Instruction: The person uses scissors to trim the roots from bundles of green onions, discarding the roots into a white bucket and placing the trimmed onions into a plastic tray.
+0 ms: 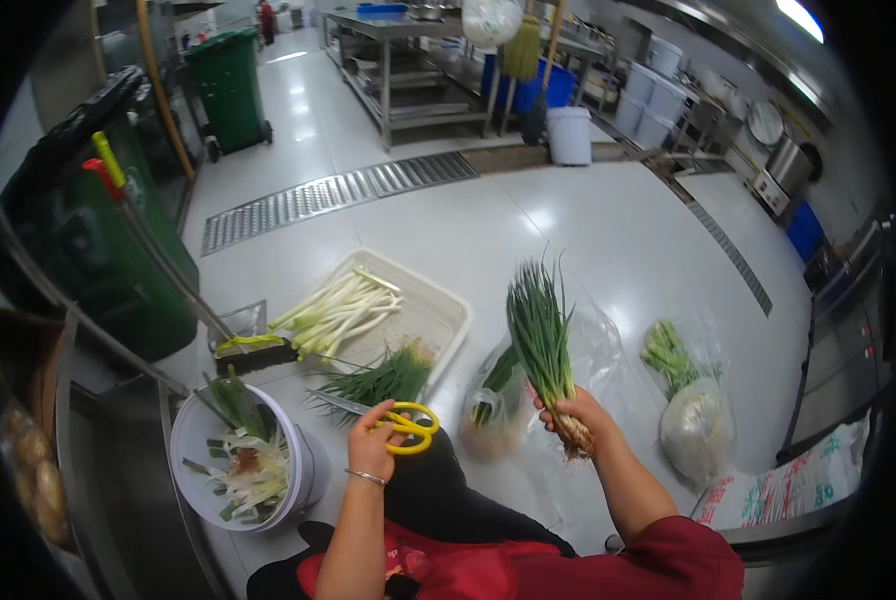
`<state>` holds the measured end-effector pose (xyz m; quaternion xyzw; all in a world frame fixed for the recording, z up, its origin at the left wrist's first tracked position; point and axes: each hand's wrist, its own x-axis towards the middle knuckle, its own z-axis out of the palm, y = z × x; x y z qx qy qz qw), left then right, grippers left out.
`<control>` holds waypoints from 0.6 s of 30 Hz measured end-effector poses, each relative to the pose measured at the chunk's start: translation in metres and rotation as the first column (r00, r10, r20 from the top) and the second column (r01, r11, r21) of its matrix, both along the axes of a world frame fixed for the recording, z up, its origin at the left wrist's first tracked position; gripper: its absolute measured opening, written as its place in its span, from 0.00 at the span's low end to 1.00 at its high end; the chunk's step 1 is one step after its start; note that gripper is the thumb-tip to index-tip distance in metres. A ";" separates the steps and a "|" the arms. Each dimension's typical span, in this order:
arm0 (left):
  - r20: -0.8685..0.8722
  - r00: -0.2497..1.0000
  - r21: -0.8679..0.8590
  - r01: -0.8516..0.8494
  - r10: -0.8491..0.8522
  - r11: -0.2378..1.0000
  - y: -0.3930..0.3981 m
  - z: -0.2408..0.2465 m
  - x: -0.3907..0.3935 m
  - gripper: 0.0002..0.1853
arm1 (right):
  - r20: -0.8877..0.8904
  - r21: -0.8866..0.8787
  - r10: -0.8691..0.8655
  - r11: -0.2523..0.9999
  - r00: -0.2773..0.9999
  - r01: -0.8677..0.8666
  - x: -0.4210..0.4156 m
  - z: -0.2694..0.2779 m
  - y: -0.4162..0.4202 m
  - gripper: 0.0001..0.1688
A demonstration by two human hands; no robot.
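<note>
My left hand [373, 444] holds scissors with yellow handles [418, 428], their blades pointing left over the dark green leaves. In my right hand [581, 416] is a bunch of spring onions [539, 330], leaves upward, with pale bulbs and brown roots hanging below the fingers. A cream plastic basket [459, 319] holds trimmed white-green stalks [361, 304] at its left and a bunch of thin green leafy vegetable [395, 373] at its near edge. A white bucket [305, 465] to the left contains cut leaves and root scraps [249, 469].
Clear plastic bags with vegetables [493, 409] lie beside my right hand, and another bag [699, 427] is farther right. A broom [249, 349] and green wheeled bin [95, 247] stand left. A metal drain grate [343, 193] crosses the floor ahead, before a steel table [388, 30].
</note>
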<state>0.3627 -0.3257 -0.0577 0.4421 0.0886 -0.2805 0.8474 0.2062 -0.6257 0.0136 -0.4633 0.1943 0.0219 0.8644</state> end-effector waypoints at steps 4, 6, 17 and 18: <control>0.004 1.000 -0.086 0.013 -0.013 0.996 0.009 0.018 -0.017 0.18 | 0.033 -0.345 0.385 0.871 0.922 -0.351 0.038 0.042 0.035 0.35; 0.077 0.993 -0.159 0.105 -0.093 0.982 0.024 0.025 -0.021 0.21 | 0.066 -0.583 0.541 0.703 0.838 -0.408 0.064 0.067 0.066 0.39; 0.248 0.868 -0.462 -0.284 0.430 0.840 0.135 0.082 -0.044 0.43 | -0.222 -0.937 0.897 -0.304 0.382 0.169 0.137 0.108 0.294 0.42; 0.221 0.835 -0.460 -0.367 0.505 0.808 0.146 0.081 -0.046 0.41 | -0.218 -0.912 0.886 -0.334 0.409 0.238 0.140 0.098 0.311 0.41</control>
